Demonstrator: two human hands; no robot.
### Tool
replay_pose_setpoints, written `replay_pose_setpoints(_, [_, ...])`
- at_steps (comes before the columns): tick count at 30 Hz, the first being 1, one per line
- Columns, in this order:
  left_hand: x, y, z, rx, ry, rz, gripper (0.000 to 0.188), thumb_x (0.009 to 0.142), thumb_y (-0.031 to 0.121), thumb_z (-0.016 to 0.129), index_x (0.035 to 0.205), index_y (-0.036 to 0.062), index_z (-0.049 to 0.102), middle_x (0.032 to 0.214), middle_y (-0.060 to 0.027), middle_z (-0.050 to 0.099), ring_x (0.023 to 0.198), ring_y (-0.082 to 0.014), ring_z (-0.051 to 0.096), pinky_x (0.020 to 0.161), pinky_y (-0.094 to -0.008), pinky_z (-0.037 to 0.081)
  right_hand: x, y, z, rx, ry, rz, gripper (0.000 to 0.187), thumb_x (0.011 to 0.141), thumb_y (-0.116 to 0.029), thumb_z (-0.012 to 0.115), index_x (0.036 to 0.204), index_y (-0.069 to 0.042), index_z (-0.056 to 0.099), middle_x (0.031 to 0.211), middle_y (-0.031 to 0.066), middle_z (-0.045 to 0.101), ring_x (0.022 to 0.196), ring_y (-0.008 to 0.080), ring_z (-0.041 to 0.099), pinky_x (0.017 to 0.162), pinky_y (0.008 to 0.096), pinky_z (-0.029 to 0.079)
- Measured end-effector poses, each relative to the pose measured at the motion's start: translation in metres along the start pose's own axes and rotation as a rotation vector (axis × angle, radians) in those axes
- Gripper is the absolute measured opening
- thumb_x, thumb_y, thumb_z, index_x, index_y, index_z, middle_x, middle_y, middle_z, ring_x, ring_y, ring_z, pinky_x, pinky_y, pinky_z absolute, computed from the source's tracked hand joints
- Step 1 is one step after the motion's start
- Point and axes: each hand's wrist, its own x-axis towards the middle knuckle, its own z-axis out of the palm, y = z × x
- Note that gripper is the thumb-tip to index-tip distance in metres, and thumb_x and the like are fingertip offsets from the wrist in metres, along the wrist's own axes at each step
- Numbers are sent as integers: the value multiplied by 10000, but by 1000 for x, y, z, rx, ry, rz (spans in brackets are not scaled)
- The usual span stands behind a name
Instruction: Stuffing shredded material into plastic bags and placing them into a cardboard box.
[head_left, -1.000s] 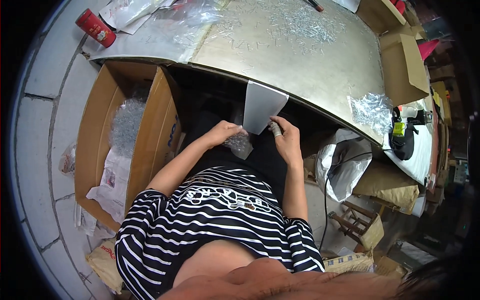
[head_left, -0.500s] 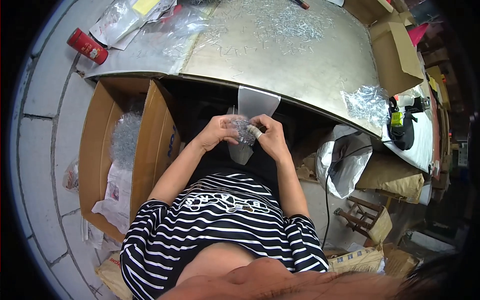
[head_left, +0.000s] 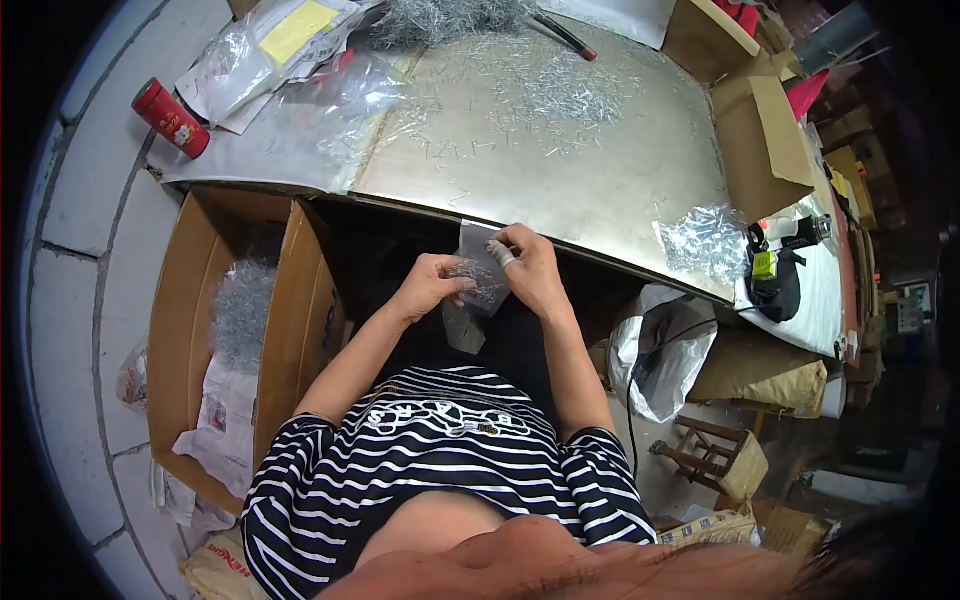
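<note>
My left hand (head_left: 428,286) is closed around a small tangle of thin silvery wire pins (head_left: 484,284) that fans out toward my other hand, over my lap. Just right of it and slightly higher, my right hand (head_left: 530,266) has its fingers curled together near the table edge, with pale tape on one finger. Whatever it pinches is too small to make out. Behind the pins, a whitish sheet (head_left: 476,240) hangs down from the table's front edge. A greyish translucent strip (head_left: 463,330) hangs below the pins.
Loose pins (head_left: 570,92) lie scattered across the metal tabletop (head_left: 620,170), with a shiny heap (head_left: 702,242) at its right corner. At my left stands a cardboard box (head_left: 280,330) holding a pin mass (head_left: 243,310). A white sack (head_left: 660,350) and wooden stool (head_left: 715,455) are at right.
My right hand has moved up and away from the pins, widening the gap between my hands. My left hand keeps the pins. The view has shifted, showing more of the table's far side.
</note>
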Motion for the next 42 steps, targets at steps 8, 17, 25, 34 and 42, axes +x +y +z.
replay_pose_setpoints(8, [10,0,-1,-140,-29,38,230,840,86,715,1045,-13,689,873,-33,687,709,-92,633,588,-237,551,1,0,-4,313,-68,24,264,851,-82,630,1098,4,664,1041,154,682,954,222,650,841,329,500])
replay_pose_setpoints(17, [18,-8,3,-92,-96,-8,278,910,164,636,1094,-43,658,960,-115,690,763,-158,668,619,-254,551,-12,19,-27,-4,-35,-75,80,783,-41,672,839,16,672,772,102,655,728,167,603,677,304,482])
replay_pose_setpoints(25, [13,-1,-18,-127,-159,-20,336,937,221,602,1117,-61,609,1057,-207,684,937,-266,703,701,-272,579,-8,100,-127,-436,660,56,53,821,-59,629,839,-13,647,826,183,630,779,352,611,710,403,473])
replay_pose_setpoints(34, [12,14,-50,-5,228,206,195,932,115,596,1047,-33,650,963,-142,710,856,-201,700,724,-275,545,-9,143,-188,-849,817,231,424,737,51,515,1155,8,575,1153,199,575,1096,400,519,942,455,425])
replay_pose_setpoints(42, [57,81,-121,1038,716,653,352,933,170,584,1194,-64,561,1135,-227,627,1005,-350,625,883,-401,489,72,120,-139,-868,538,1,551,789,-20,582,1334,-13,504,1425,166,473,1367,391,361,1143,499,254])
